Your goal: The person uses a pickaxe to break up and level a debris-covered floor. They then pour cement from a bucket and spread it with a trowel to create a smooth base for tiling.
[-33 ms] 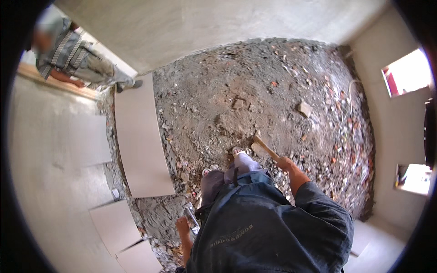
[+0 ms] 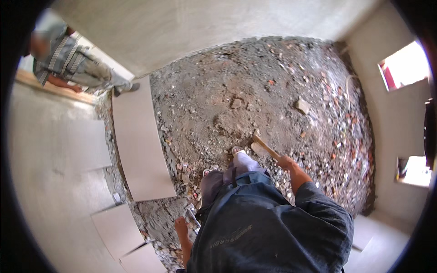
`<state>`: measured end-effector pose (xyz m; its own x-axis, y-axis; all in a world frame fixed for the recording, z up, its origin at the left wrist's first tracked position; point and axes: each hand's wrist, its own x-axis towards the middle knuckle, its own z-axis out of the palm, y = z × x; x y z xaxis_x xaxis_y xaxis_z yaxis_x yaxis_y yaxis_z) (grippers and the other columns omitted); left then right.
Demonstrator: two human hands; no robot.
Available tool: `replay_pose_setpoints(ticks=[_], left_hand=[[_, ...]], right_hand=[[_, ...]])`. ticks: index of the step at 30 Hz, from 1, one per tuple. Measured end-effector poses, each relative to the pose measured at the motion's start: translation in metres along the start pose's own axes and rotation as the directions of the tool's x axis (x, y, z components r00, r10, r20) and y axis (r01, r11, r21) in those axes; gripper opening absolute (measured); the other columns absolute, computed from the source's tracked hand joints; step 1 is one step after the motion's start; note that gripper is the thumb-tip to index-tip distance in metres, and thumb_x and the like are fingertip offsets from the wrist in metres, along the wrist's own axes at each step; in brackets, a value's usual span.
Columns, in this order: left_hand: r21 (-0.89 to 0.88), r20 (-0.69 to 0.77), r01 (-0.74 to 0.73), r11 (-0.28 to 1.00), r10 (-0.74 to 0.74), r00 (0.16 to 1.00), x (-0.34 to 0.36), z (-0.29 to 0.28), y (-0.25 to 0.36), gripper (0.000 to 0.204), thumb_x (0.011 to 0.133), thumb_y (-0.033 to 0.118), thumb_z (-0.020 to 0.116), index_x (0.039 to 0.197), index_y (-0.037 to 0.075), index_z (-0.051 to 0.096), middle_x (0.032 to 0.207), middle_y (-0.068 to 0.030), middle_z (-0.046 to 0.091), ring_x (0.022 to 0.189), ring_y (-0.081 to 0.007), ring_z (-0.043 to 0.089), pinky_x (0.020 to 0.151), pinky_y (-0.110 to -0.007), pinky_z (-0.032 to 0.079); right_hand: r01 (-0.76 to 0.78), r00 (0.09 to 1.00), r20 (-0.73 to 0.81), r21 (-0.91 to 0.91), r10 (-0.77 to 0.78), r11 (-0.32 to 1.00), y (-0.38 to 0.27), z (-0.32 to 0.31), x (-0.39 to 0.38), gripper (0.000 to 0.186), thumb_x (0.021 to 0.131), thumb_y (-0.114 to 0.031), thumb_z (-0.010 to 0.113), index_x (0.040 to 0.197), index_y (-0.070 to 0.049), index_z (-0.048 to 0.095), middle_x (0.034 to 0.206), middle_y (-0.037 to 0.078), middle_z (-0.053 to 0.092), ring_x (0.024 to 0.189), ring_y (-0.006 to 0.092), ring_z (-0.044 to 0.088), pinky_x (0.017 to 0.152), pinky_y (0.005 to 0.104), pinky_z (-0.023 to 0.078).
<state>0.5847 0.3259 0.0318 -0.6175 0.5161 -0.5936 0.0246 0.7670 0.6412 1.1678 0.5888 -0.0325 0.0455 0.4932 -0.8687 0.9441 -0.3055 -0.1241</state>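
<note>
My right hand grips a wooden stick, whose far end reaches over a pale stone piece on the rubble floor. My left hand is low beside my body, closed on a metal tool that is partly hidden by my dark clothing. My two feet show beyond my legs, among broken stone and grit. To my left, a long beige panel lies on the rubble.
A co-worker in striped top stands at upper left beside a wooden frame, one boot by the panel's end. More square panels lie at lower left. Plastered walls surround the rubble; two openings are on the right.
The view has shifted very slightly. My hands, the tools and the co-worker look almost the same.
</note>
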Motion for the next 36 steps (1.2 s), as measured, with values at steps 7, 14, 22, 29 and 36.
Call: replay_pose_setpoints(ticks=[7,14,22,29,36], left_hand=[[0.274,0.199,-0.199,0.941,0.147,0.969,0.091,-0.067,-0.019,0.034,0.088,0.026,0.042,0.074,-0.001,0.058,0.073,-0.0114,0.057,0.067,-0.0206,0.057,0.051,-0.034,0.049],[0.454,0.276,-0.151,0.878,0.023,0.961,0.119,-0.070,-0.029,0.022,0.082,0.021,0.051,0.072,0.002,0.056,0.071,-0.0123,0.056,0.071,-0.0266,0.058,0.056,-0.041,0.046],[0.674,0.641,-0.736,0.068,0.440,0.629,0.137,-0.040,0.010,0.013,0.072,0.014,0.064,0.074,0.004,0.055,0.078,-0.0155,0.058,0.075,-0.0350,0.057,0.065,-0.047,0.046],[0.247,0.248,-0.258,0.934,0.196,0.949,0.095,0.011,0.092,0.034,0.087,0.033,0.054,0.098,0.003,0.065,0.092,-0.0174,0.064,0.081,-0.0294,0.064,0.072,-0.039,0.050],[0.616,0.481,-0.487,0.619,0.194,0.855,0.108,-0.059,0.012,0.034,0.087,0.033,0.051,0.098,0.004,0.065,0.095,-0.0175,0.065,0.092,-0.0355,0.061,0.081,-0.043,0.046]], right_hand=[[-0.265,0.947,-0.088,0.327,0.308,0.907,-0.002,0.061,-0.059,0.037,0.075,-0.034,0.066,0.094,-0.003,0.068,0.081,0.015,0.067,0.071,0.0264,0.065,0.063,0.0396,0.051],[-0.376,0.896,-0.102,0.342,0.431,0.861,-0.010,0.151,-0.072,0.041,0.072,-0.038,0.069,0.100,-0.008,0.069,0.094,0.013,0.068,0.088,0.0270,0.066,0.077,0.0381,0.052],[-0.339,0.934,0.095,0.535,0.343,0.774,-0.019,0.150,-0.066,0.039,0.075,-0.034,0.066,0.081,0.005,0.065,0.069,0.015,0.064,0.058,0.0236,0.064,0.053,0.0366,0.051],[-0.363,0.928,0.132,0.537,0.349,0.762,-0.063,0.104,-0.099,0.030,0.080,-0.025,0.066,0.085,0.004,0.061,0.065,0.013,0.060,0.047,0.0237,0.060,0.042,0.0364,0.051],[-0.368,0.908,0.064,0.596,0.414,0.714,-0.035,0.150,-0.081,0.032,0.083,-0.030,0.062,0.095,-0.001,0.061,0.068,0.016,0.063,0.054,0.0262,0.064,0.046,0.0364,0.052]])
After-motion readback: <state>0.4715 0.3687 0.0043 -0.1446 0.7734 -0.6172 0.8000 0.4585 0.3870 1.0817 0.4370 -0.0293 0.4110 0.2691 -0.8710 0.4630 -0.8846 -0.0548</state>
